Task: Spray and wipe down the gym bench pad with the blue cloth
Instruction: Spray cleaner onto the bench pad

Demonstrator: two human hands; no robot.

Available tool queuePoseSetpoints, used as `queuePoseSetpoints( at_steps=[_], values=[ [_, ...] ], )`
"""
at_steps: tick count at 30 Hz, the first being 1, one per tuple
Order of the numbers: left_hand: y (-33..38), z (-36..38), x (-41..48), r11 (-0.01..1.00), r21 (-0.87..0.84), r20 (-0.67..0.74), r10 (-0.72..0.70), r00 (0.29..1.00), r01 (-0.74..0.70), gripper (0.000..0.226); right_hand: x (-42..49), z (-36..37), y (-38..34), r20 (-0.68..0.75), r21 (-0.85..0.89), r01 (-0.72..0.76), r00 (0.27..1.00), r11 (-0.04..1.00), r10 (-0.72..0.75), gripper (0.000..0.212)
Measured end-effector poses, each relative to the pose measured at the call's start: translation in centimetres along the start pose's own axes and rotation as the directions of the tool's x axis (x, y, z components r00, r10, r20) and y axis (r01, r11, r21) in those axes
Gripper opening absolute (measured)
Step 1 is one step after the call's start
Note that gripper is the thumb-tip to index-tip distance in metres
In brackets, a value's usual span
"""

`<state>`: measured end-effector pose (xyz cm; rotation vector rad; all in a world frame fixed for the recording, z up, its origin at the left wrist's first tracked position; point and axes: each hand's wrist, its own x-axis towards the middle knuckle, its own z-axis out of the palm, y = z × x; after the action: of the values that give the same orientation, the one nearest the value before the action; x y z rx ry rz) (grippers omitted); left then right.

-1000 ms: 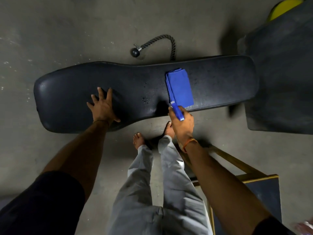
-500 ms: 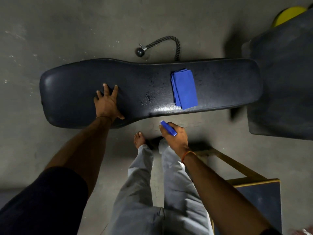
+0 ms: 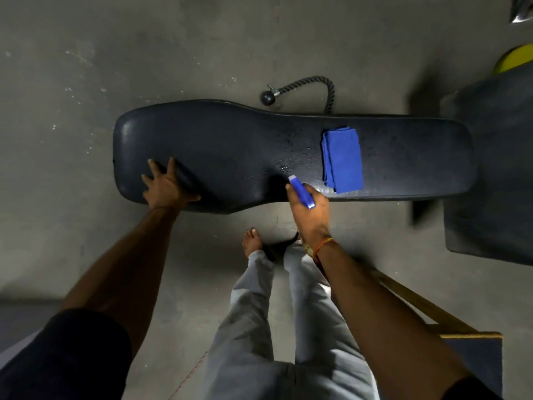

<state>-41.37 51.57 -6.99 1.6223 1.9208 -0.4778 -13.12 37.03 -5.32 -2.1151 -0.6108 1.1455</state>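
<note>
The black gym bench pad (image 3: pixel 230 145) lies across the floor in front of me, with wet droplets near its middle. A folded blue cloth (image 3: pixel 342 158) lies on the pad's right half. My left hand (image 3: pixel 165 186) rests flat on the pad's near left edge, fingers spread. My right hand (image 3: pixel 310 210) grips a small blue spray bottle (image 3: pixel 301 192) at the pad's near edge, just left of the cloth, nozzle pointing toward the pad's middle.
A rope handle with a black ball end (image 3: pixel 302 89) lies on the concrete floor beyond the pad. A dark padded block (image 3: pixel 496 174) stands at the right, a yellow object (image 3: pixel 513 62) behind it. A wooden-framed stand (image 3: pixel 461 336) is at lower right. My bare feet (image 3: pixel 252 239) stand near the pad.
My right hand pulled the bottle back from the pad, then came forward again to the pad's near edge. The view shifted, and the left hand stays pressed on the pad.
</note>
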Motion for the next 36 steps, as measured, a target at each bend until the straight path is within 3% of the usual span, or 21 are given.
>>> queuePoseSetpoints(
  at_steps=[4, 6, 10, 15, 18, 24, 26, 28, 31, 36],
  values=[
    [-2.5, 0.6, -0.5, 0.997, -0.075, -0.026, -0.034, 0.999, 0.032, 0.127, 1.0, 0.4, -1.1, -0.028, -0.042, 0.027, 0.999, 0.999, -0.028, 0.026],
    [-2.6, 0.6, -0.4, 0.996, -0.089, -0.025, -0.019, 1.0, 0.017, 0.127, 0.7, 0.9, -1.3, 0.02, -0.034, 0.025, 1.0, 0.999, -0.024, 0.027],
    [-2.8, -0.4, 0.7, 1.0, -0.03, -0.012, 0.004, 1.0, -0.004, 0.127, -0.5, 2.5, -0.7, 0.146, -0.21, 0.104, 0.987, 0.972, -0.074, 0.035],
    [-4.6, -2.8, 0.7, 0.993, 0.063, -0.055, 0.107, 0.993, -0.103, 0.086, -2.1, 4.7, -0.9, 0.288, -0.415, 0.278, 0.943, 0.866, -0.165, 0.043],
    [-5.5, -3.3, 0.9, 0.992, -0.084, -0.14, 0.077, 0.987, -0.089, 0.059, -2.6, 4.9, -0.5, 0.335, -0.373, 0.275, 0.931, 0.886, -0.148, 0.037],
    [-7.0, 0.7, 0.8, 0.974, -0.186, -0.289, 0.073, 0.954, -0.131, 0.056, -2.7, 6.2, -1.3, 0.444, -0.388, 0.365, 0.879, 0.847, -0.176, 0.039],
    [-6.4, 0.4, 1.0, 0.946, -0.314, -0.302, -0.02, 0.953, -0.08, 0.045, -2.6, 6.8, -1.9, 0.454, -0.408, 0.42, 0.864, 0.811, -0.219, 0.041],
    [-6.4, 0.2, 1.2, 0.9, -0.436, -0.3, -0.164, 0.94, 0.018, 0.053, -2.4, 7.6, -2.7, 0.439, -0.393, 0.429, 0.865, 0.813, -0.244, 0.042],
    [-7.0, -0.3, 1.6, 0.811, -0.581, -0.24, -0.246, 0.939, 0.064, 0.078, -1.8, 9.1, -4.1, 0.372, -0.294, 0.393, 0.887, 0.871, -0.274, 0.052],
    [-7.8, -0.4, 2.5, 0.853, -0.51, -0.145, -0.213, 0.966, 0.111, 0.092, -0.7, 10.5, -6.3, 0.221, -0.182, 0.289, 0.943, 0.94, -0.247, 0.054]
  ],
)
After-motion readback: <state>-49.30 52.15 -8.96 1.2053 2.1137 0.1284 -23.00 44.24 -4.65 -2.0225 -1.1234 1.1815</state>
